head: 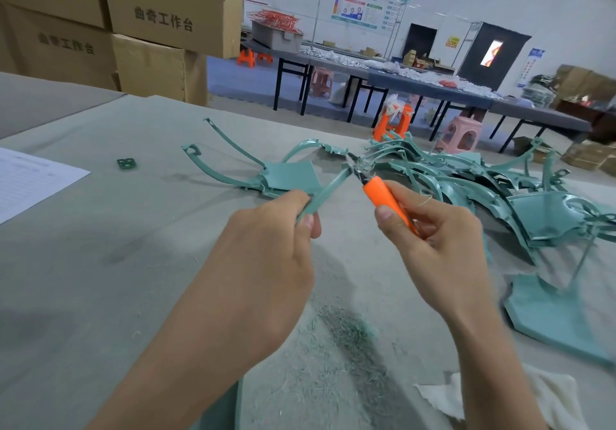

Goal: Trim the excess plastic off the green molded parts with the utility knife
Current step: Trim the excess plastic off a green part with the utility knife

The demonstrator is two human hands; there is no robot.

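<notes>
My left hand (266, 249) grips one arm of a green molded part (328, 189) and holds it up over the table. An orange utility knife (388, 201) is pinched in my right hand (443, 239), its blade tip touching the far end of that arm, where thin shavings curl off. One more green part (286, 176) with two long curved arms lies flat just beyond my hands. A heap of green parts (500, 189) lies to the right.
Green shavings (346, 329) litter the grey table cloth (133, 229) near me. A paper sheet (30, 179) lies at the left, a small green piece (126, 163) beyond it. Cardboard boxes (150, 29) stack at the back left. A white rag (466, 393) lies at the lower right.
</notes>
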